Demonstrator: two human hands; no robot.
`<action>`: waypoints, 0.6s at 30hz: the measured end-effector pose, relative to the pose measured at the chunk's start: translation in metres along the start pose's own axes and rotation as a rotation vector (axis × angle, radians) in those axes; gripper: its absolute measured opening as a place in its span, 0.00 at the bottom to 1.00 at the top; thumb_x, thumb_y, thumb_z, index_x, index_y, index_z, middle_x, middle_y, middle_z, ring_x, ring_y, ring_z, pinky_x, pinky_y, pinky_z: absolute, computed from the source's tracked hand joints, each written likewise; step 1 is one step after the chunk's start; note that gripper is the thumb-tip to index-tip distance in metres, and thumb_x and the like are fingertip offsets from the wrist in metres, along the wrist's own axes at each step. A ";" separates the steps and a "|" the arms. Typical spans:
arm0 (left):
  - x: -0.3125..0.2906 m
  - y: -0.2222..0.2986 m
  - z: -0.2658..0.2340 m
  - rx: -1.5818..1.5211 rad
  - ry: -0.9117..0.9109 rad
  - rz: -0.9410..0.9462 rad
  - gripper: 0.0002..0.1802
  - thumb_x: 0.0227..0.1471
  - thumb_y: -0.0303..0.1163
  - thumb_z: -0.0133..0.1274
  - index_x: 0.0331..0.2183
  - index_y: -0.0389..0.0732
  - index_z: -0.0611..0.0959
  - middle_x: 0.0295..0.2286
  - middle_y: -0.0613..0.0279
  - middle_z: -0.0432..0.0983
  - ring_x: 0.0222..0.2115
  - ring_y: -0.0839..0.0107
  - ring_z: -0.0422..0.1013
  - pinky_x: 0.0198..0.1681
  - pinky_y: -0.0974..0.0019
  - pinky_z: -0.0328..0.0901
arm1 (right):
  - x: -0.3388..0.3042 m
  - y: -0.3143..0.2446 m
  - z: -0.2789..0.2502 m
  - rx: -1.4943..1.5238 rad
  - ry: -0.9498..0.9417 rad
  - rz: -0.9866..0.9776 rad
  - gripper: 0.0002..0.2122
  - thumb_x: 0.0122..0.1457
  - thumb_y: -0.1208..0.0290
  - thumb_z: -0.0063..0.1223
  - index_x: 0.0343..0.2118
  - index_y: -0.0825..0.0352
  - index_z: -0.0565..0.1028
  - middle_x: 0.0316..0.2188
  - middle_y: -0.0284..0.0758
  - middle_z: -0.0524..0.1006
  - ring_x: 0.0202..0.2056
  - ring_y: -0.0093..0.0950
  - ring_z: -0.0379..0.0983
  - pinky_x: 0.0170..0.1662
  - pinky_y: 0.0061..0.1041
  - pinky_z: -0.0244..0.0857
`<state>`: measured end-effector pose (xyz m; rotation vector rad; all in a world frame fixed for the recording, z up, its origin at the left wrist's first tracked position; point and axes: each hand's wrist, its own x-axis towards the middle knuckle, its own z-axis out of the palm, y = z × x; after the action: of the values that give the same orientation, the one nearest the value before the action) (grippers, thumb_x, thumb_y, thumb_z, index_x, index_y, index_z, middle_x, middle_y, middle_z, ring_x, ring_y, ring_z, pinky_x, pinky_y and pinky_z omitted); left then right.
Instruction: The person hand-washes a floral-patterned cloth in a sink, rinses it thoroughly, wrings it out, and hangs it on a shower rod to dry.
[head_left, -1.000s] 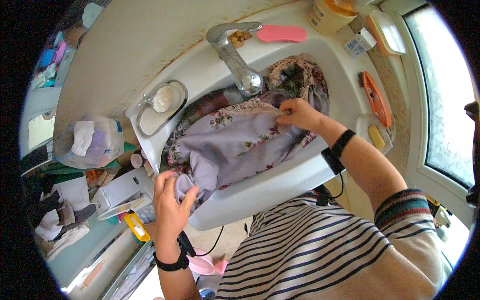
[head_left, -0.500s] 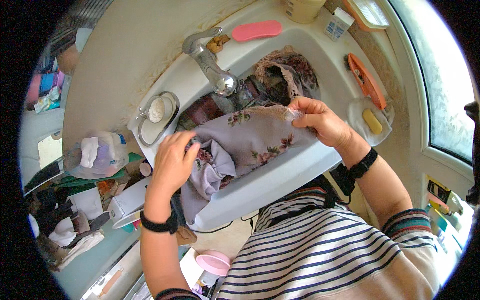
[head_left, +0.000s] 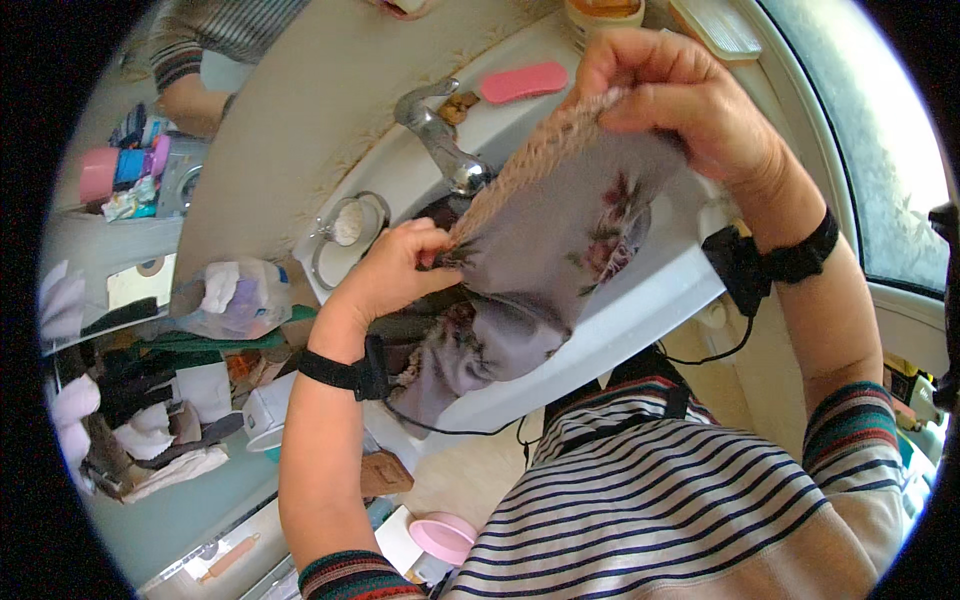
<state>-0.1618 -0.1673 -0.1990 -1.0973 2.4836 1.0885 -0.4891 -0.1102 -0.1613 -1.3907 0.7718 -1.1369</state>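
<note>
A wet grey garment with a flower print [head_left: 560, 250] is lifted above the white washbasin [head_left: 640, 310]. My left hand [head_left: 395, 275] pinches one end of its gathered beige waistband [head_left: 525, 165]. At the waistband's other end, higher up, my right hand [head_left: 680, 100] grips it. The band is stretched taut between the two hands, and the cloth hangs down from it over the basin's front rim. Both wrists wear black straps with cables.
A chrome tap [head_left: 440, 140] stands behind the basin, with a pink sponge [head_left: 523, 82] on the ledge and a wire soap holder [head_left: 345, 230] at the left. A cluttered shelf [head_left: 150, 330] fills the left side. A pink bowl [head_left: 445, 540] sits on the floor.
Both hands have lifted the garment out of the basin and closer to the camera. They now grip the waistband and stretch it between them.
</note>
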 end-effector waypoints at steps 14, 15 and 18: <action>-0.105 -0.011 -0.031 -0.669 0.722 -0.047 0.11 0.56 0.27 0.54 0.29 0.41 0.67 0.25 0.70 0.66 0.26 0.82 0.63 0.28 0.76 0.65 | 0.083 -0.010 -0.022 -0.158 0.065 0.068 0.03 0.54 0.78 0.58 0.28 0.66 0.74 0.25 0.25 0.74 0.27 0.16 0.68 0.32 0.15 0.63; -0.111 -0.005 -0.033 -0.669 0.756 -0.049 0.11 0.56 0.27 0.54 0.30 0.41 0.67 0.26 0.70 0.66 0.25 0.82 0.64 0.27 0.75 0.66 | 0.087 -0.012 -0.019 -0.196 0.057 0.053 0.03 0.55 0.78 0.58 0.28 0.66 0.74 0.25 0.25 0.74 0.27 0.16 0.68 0.33 0.15 0.63; -0.131 0.012 -0.037 -0.554 0.835 -0.098 0.07 0.57 0.29 0.52 0.33 0.39 0.71 0.27 0.71 0.69 0.25 0.84 0.64 0.25 0.77 0.63 | 0.098 -0.024 -0.011 -0.190 0.011 0.021 0.03 0.55 0.77 0.58 0.29 0.66 0.74 0.24 0.24 0.73 0.27 0.15 0.68 0.33 0.15 0.62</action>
<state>-0.0754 -0.1159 -0.1063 -2.1838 2.6815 1.5828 -0.4715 -0.2006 -0.1193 -1.5312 0.9191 -1.0770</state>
